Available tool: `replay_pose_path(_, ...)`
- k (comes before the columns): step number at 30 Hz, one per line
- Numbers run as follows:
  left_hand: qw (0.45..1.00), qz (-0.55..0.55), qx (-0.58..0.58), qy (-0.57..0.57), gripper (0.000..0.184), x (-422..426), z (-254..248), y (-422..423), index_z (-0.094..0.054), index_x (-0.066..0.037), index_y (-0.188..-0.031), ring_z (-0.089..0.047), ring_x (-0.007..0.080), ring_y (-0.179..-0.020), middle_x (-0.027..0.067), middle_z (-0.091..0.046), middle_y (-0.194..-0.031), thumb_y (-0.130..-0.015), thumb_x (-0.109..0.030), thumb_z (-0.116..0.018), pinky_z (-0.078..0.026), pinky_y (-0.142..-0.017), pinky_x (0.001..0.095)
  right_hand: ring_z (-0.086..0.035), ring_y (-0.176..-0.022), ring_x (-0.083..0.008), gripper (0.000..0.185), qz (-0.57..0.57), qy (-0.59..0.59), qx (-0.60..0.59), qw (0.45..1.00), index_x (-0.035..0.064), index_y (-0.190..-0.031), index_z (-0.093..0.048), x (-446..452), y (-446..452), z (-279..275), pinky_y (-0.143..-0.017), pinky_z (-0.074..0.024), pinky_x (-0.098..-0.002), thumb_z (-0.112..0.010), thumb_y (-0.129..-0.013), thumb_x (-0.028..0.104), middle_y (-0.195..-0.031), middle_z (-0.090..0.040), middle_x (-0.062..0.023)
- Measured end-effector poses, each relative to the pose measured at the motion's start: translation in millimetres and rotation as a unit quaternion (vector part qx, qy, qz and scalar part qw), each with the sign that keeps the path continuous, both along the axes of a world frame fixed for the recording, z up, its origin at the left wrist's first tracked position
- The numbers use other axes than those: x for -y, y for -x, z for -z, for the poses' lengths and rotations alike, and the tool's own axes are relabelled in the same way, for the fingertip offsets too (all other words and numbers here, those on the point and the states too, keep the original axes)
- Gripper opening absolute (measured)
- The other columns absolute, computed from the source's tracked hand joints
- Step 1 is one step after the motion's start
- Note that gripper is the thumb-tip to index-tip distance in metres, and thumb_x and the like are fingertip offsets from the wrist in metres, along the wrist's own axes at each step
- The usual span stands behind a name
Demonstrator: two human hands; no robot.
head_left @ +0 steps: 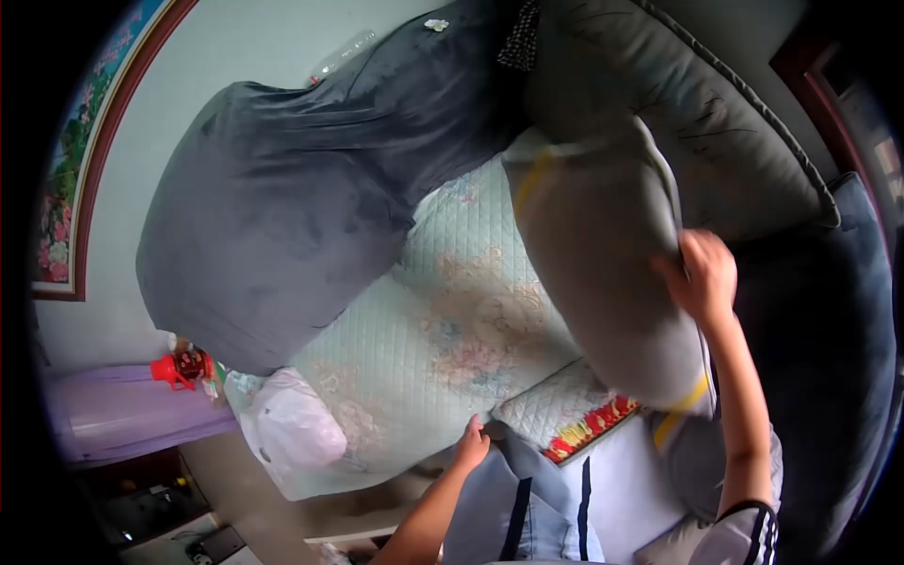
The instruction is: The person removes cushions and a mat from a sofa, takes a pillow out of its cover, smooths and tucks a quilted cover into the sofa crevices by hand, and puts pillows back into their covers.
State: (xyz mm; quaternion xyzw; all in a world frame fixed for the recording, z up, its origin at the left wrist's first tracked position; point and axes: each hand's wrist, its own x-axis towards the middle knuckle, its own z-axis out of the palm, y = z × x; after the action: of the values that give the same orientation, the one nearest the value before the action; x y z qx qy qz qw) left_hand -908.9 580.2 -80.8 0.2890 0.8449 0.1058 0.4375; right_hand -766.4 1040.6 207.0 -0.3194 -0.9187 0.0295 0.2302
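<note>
My right hand [706, 273] is closed on the edge of a grey cushion [603, 254] with yellow stripes near its ends. The cushion is tilted and slightly blurred, in front of a larger grey patterned cushion [697, 104]. My left hand [469, 444] is low in the middle, fingers curled with the thumb up, by the front edge of a pale green quilted cover [461, 311] with a floral print. What its fingers hold, if anything, is hidden. Just right of it is a folded quilted piece [556, 405] with a red and yellow floral border.
A dark grey sheet [273, 217] drapes over the sofa's back and left side. A white plastic bag [297, 424] lies at the cover's left corner. Further left stand a red thermos [184, 367] and purple cloth [132, 410]. A dark blue sofa arm [819, 348] is on the right.
</note>
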Motion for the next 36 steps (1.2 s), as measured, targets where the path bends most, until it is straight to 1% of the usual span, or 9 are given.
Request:
replay_pose_path(7, 0.994, -0.045, -0.095, -0.008, 0.043, 13.5, -2.7, 51.0, -0.037, -0.004, -0.118, -0.054, 0.0324, -0.089, 0.0144, -0.055, -0.099, -0.078, -0.014, -0.048, -0.044, -0.075, 0.0401, -0.057, -0.073, -0.026, 0.013, 0.066, 0.001, -0.338, 0.939, 0.0049, -0.088, -0.056, -59.3, 86.4, 77.9, -0.064, -0.0462, -0.0304, -0.056, -0.076, 0.001, -0.083, -0.057, -0.0107)
replay_pose_path(11, 0.995, -0.044, -0.013, 0.086, 0.033, 25.7, 18.1, 19.0, -0.048, -0.006, -0.109, -0.055, 0.0332, -0.091, 0.0175, -0.059, -0.096, -0.08, -0.023, -0.046, -0.044, -0.078, 0.0398, -0.055, -0.068, -0.0282, 0.011, 0.142, 0.061, -0.259, 0.953, 0.0037, -0.08, -0.053, 12.6, 11.2, 161.0, -0.06, -0.0442, -0.0308, -0.053, -0.073, -0.005, -0.074, -0.054, -0.0122)
replay_pose_path(15, 0.99, -0.003, 0.112, 0.083, 0.03, 9.0, 10.1, -22.2, -0.053, -0.009, -0.106, -0.056, 0.0303, -0.091, 0.0131, -0.06, -0.096, -0.081, -0.025, -0.046, -0.044, -0.077, 0.0381, -0.054, -0.057, -0.0217, 0.005, 0.377, 0.291, -0.24, 0.846, 0.0005, -0.081, -0.055, 97.3, -110.6, 256.7, -0.058, -0.0445, -0.0294, -0.054, -0.079, 0.005, -0.067, -0.055, -0.0121)
replay_pose_path(19, 0.991, 0.025, 0.13, 0.026, 0.025, -20.9, 3.0, -61.7, -0.056, -0.007, -0.099, -0.059, 0.0274, -0.084, 0.0134, -0.062, -0.089, -0.081, -0.022, -0.047, -0.046, -0.073, 0.0357, -0.052, -0.058, -0.013, 0.016, 0.54, 0.303, -0.138, 0.773, 0.0004, -0.081, -0.058, 185.1, -213.6, 315.2, -0.057, -0.0428, -0.0268, -0.056, -0.081, 0.017, -0.063, -0.057, -0.0074)
replay_pose_path(25, 0.989, 0.085, 0.114, 0.051, 0.025, -41.8, 22.8, -71.6, -0.057, -0.008, -0.097, -0.057, 0.0286, -0.087, 0.0131, -0.061, -0.091, -0.079, -0.022, -0.047, -0.045, -0.075, 0.0359, -0.059, -0.081, -0.024, 0.019, 0.571, 0.345, -0.109, 0.737, -0.0005, -0.09, -0.057, 210.8, -239.1, 249.0, -0.075, -0.0449, -0.0319, -0.053, -0.072, 0.006, -0.085, -0.06, -0.0137)
replay_pose_path(27, 0.991, 0.086, 0.088, 0.044, 0.024, -59.9, 13.2, -69.2, -0.058, -0.008, -0.095, -0.057, 0.0287, -0.087, 0.0134, -0.061, -0.09, -0.08, -0.022, -0.046, -0.045, -0.074, 0.0364, -0.052, -0.096, -0.0286, 0.034, 0.573, 0.064, 0.069, 0.814, 0.0017, -0.103, -0.052, 198.7, -253.1, 205.1, -0.084, -0.04, -0.0356, -0.055, -0.069, 0.006, -0.104, -0.055, -0.0149)
replay_pose_path(31, 0.993, 0.071, 0.092, 0.01, 0.022, -57.5, 38.0, -62.6, -0.058, -0.008, -0.093, -0.057, 0.0301, -0.086, 0.0139, -0.061, -0.09, -0.08, -0.021, -0.047, -0.045, -0.074, 0.0373, -0.047, -0.107, -0.0328, 0.055, 0.675, -0.078, 0.173, 0.713, 0.0062, -0.116, -0.047, 179.5, -333.8, 145.6, -0.088, -0.0366, -0.0409, -0.066, -0.066, 0.018, -0.114, -0.05, -0.0194)
replay_pose_path(33, 0.991, 0.087, 0.092, 0.047, 0.022, -59.0, 46.2, -62.2, -0.058, -0.008, -0.094, -0.057, 0.0306, -0.086, 0.014, -0.061, -0.091, -0.08, -0.022, -0.047, -0.044, -0.075, 0.038, -0.045, -0.11, -0.033, 0.065, 0.679, 0.19, 0.132, 0.696, 0.0052, -0.117, -0.046, 189.0, -412.3, 167.7, -0.088, -0.0371, -0.04, -0.071, -0.063, 0.031, -0.116, -0.049, -0.0209)
replay_pose_path(36, 0.986, 0.147, 0.069, 0.041, 0.022, -60.7, 46.4, -65.1, -0.058, -0.009, -0.093, -0.057, 0.0305, -0.087, 0.0139, -0.061, -0.091, -0.081, -0.023, -0.045, -0.044, -0.074, 0.0389, -0.052, -0.09, -0.0359, 0.06, 0.577, 0.154, 0.133, 0.791, 0.0021, -0.109, -0.051, 192.9, -433.0, 174.8, -0.076, -0.0418, -0.0413, -0.07, -0.065, 0.038, -0.098, -0.055, -0.0197)
